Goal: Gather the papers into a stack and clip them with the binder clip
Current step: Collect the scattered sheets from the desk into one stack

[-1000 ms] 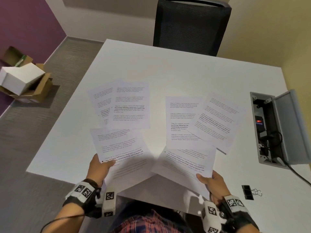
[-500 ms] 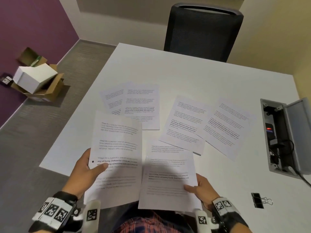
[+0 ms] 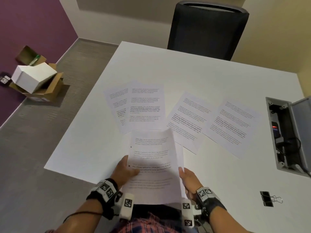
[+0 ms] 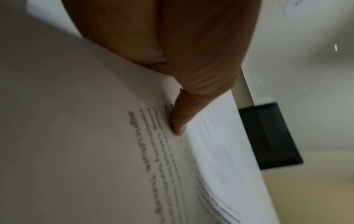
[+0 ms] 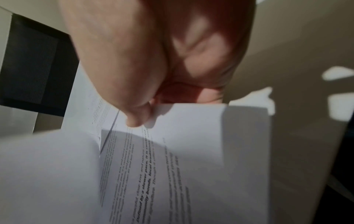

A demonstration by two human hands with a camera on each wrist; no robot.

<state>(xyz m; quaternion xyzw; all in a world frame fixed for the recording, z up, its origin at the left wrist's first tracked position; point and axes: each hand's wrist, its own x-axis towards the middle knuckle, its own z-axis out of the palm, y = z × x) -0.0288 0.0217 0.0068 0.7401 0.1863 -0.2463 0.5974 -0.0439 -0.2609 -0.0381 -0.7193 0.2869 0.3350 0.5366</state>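
Two printed sheets (image 3: 151, 165) overlap above the table's near edge, one on top of the other. My left hand (image 3: 125, 169) pinches the top sheet (image 4: 95, 151) at its left edge, thumb on the text. My right hand (image 3: 188, 178) pinches the lower sheet (image 5: 191, 151) at its right edge. Several more printed sheets lie flat on the white table (image 3: 202, 73): an overlapping pair (image 3: 141, 106) at centre left and another pair (image 3: 213, 121) to the right. The black binder clip (image 3: 268, 200) lies on the table near my right wrist, untouched.
An open cable box (image 3: 289, 133) with a raised lid is set into the table at the right. A black office chair (image 3: 207, 29) stands at the far side. Cardboard boxes (image 3: 36, 79) sit on the floor by the purple wall at left.
My hands lifted the two near sheets off the table and brought them together. They were side by side half a second ago and now overlap in front of me.
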